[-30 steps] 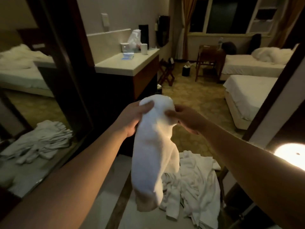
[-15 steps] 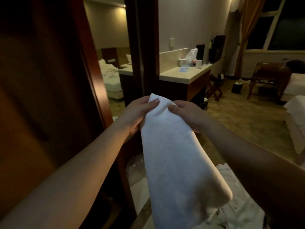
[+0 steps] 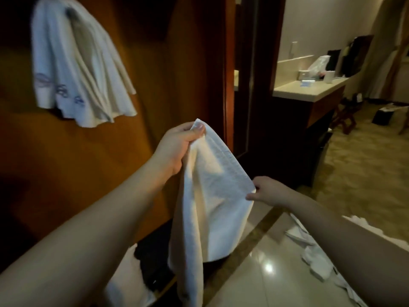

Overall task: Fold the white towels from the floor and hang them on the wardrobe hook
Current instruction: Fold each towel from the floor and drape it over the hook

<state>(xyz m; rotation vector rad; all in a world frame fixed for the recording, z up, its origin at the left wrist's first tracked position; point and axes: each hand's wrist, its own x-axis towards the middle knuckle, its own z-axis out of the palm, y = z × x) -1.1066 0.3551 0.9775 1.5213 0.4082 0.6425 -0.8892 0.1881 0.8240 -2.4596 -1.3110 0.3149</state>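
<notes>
At upper left, white towels already hung [image 3: 75,69] drape from the top of the wardrobe panel [image 3: 172,69] (the hook itself is hidden beneath them). Half a second ago only a door frame and mirror were ahead; the view has swung to the wardrobe, so hanging appears imminent. The left hand [image 3: 177,147] has its grip closed, thumb pinching the top corner of the folded towel [image 3: 210,207]. The right hand [image 3: 269,192] has dropped from that top edge and pinches the lower corner. Further towels on the floor [image 3: 316,260] lie right, so work remains.
</notes>
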